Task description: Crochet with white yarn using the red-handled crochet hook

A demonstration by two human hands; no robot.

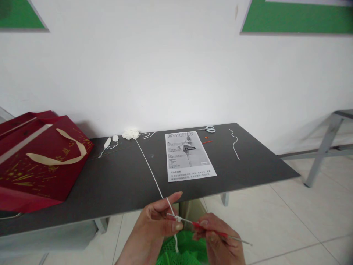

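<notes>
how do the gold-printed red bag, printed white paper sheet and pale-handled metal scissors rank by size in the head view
1. Gold-printed red bag
2. Printed white paper sheet
3. Pale-handled metal scissors

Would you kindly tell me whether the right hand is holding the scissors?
No, the right hand grips a red-handled crochet hook, while the scissors lie on the dark tabletop beside the printed sheet.
</notes>
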